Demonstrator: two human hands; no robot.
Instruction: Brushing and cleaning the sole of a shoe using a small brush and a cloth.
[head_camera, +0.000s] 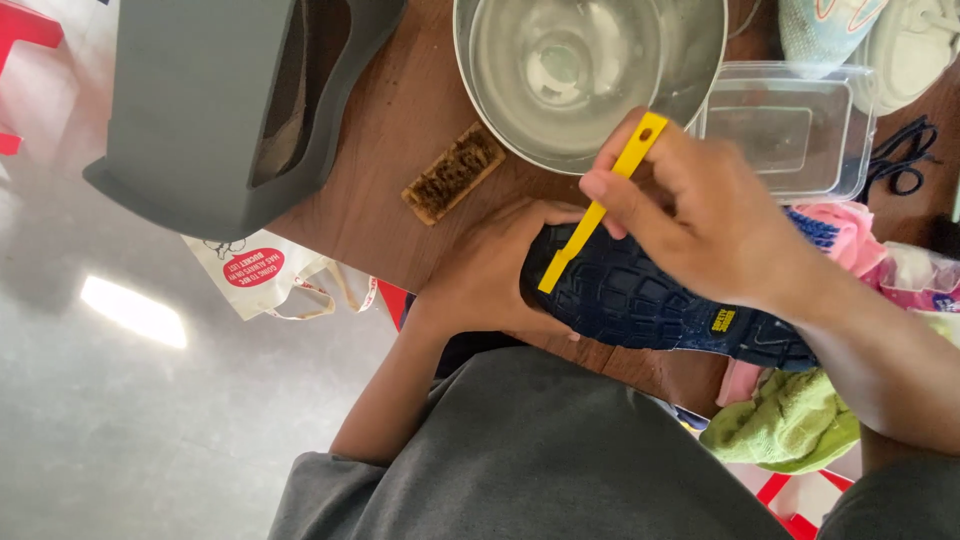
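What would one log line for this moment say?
left hand: grips shoe, sole up | right hand: holds yellow tool on sole | nearby: metal bowl, brush, plastic box

The person wears a plain grey T-shirt (530, 450) of soft, matte cloth with no print or marking in view. It fills the near middle of the view, creased slightly over the chest. Short sleeves end above the elbows: one hem shows near left, the other at the near right corner. Both forearms are bare, as are the left hand (490, 275) and right hand (700, 215): no watch, ring, glove or band shows.
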